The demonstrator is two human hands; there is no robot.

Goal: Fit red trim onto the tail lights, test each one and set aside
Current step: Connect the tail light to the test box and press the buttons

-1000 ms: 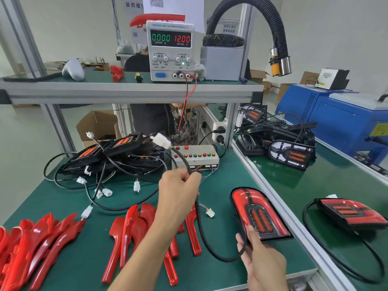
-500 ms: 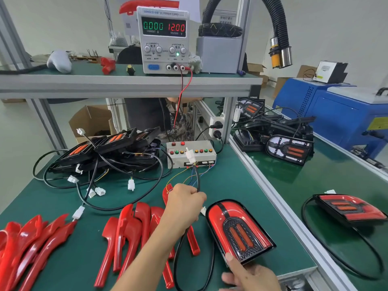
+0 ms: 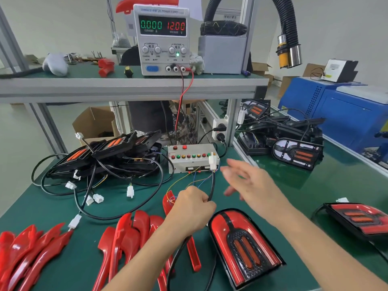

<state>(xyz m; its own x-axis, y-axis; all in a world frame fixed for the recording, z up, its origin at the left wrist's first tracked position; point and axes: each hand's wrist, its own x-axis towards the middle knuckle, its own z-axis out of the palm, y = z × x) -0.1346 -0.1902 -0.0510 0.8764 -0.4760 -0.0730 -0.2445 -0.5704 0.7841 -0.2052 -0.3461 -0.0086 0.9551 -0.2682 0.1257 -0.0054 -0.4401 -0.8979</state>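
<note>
A tail light (image 3: 241, 248) with red trim fitted lies on the green mat at the front. Its black cable (image 3: 212, 185) runs up to a white connector (image 3: 212, 161) held against the button test box (image 3: 192, 157). My left hand (image 3: 192, 208) grips that cable just below the connector. My right hand (image 3: 252, 185) hovers with spread fingers to the right of the box, blurred, holding nothing. Loose red trim pieces (image 3: 126, 238) lie left of the light. The power supply (image 3: 162, 38) reads 0.000 A and 12.00 V.
Untrimmed black tail lights (image 3: 109, 152) with tangled cables are piled at the left back. More red trims (image 3: 27, 250) lie at the far left. A trimmed light (image 3: 361, 219) and a pile of lights (image 3: 294, 139) sit on the right bench. A shelf (image 3: 126, 85) spans overhead.
My left hand has carried the connector from mid-air to the test box. My right hand has let go of the tail light and risen toward the box. The light now lies nearer me.
</note>
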